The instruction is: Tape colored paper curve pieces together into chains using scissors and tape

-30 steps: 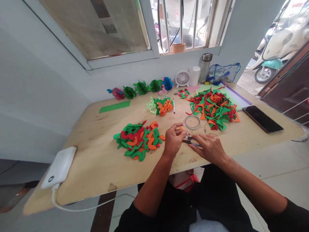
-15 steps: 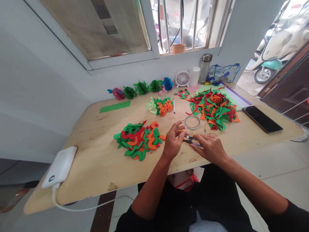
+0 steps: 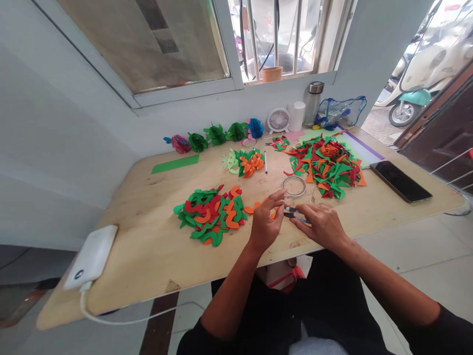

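My right hand point(image 3: 325, 224) is closed around a pair of small thread snips point(image 3: 293, 214), whose dark blades point left toward my other hand. Bent fingers on my left hand point(image 3: 266, 223) close on a curvy orange paper piece point(image 3: 254, 207), partly hidden behind the hand. The snips' tips are close to the left fingertips; whether they touch the paper I cannot tell. Just beyond my hands lies a roll of tape point(image 3: 294, 186). To the left is a pile of wavy green, red and orange paper cut-outs point(image 3: 212, 214).
A heap of paper scraps point(image 3: 328, 165) and a phone point(image 3: 401, 181) lie to the right. Farther back are orange paper shapes point(image 3: 253, 162), a pen point(image 3: 265, 161), paper flowers point(image 3: 216, 134), a small fan point(image 3: 279, 121) and a bottle point(image 3: 313, 104). A white power bank point(image 3: 90, 256) sits front left.
More of the orange paper piece shows left of my left hand. The left fingers have shifted slightly, and the snips remain in my right hand.
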Tool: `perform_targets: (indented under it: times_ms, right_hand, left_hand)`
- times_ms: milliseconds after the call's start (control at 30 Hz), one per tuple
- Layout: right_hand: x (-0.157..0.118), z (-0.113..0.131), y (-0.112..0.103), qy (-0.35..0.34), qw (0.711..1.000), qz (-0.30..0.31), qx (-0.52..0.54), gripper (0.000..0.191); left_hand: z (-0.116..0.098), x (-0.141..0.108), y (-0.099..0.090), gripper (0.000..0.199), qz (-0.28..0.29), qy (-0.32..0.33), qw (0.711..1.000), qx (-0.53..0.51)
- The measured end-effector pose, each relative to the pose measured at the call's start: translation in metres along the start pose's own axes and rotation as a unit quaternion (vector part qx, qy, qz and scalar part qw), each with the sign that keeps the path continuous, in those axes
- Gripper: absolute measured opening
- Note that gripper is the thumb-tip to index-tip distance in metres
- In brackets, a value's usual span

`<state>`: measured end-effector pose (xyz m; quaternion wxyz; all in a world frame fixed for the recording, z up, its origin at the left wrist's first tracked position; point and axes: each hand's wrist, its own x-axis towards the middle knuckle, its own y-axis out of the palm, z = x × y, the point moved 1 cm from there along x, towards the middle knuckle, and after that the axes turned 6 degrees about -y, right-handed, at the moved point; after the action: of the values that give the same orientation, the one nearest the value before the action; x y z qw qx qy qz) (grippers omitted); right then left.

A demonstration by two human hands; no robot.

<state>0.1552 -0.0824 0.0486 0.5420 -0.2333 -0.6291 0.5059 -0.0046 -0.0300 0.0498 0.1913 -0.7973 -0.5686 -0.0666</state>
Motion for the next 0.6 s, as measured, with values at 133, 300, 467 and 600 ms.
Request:
perform_targets:
  times_ms: [133, 300, 467, 600]
  right_hand:
    - [0.0, 0.0, 0.0, 0.003, 1.0, 0.007, 0.002, 0.031]
    - [0.001, 0.0, 0.002, 0.003, 1.0, 0.013, -0.004, 0.032]
    - [0.001, 0.002, 0.004, 0.003, 1.0, 0.014, -0.014, 0.033]
    - [0.003, 0.004, 0.005, 0.013, 1.0, 0.013, -0.023, 0.033]
  left_hand:
    - [0.002, 0.0, 0.0, 0.036, -0.005, 0.033, 0.999, 0.038]
    - [0.002, 0.003, 0.001, 0.05, 0.004, 0.051, 0.996, 0.079]
    - [0.002, 0.004, 0.006, 0.059, -0.023, 0.05, 0.995, 0.085]
    - [0.002, 0.002, 0.011, 0.064, -0.05, 0.039, 0.994, 0.086]
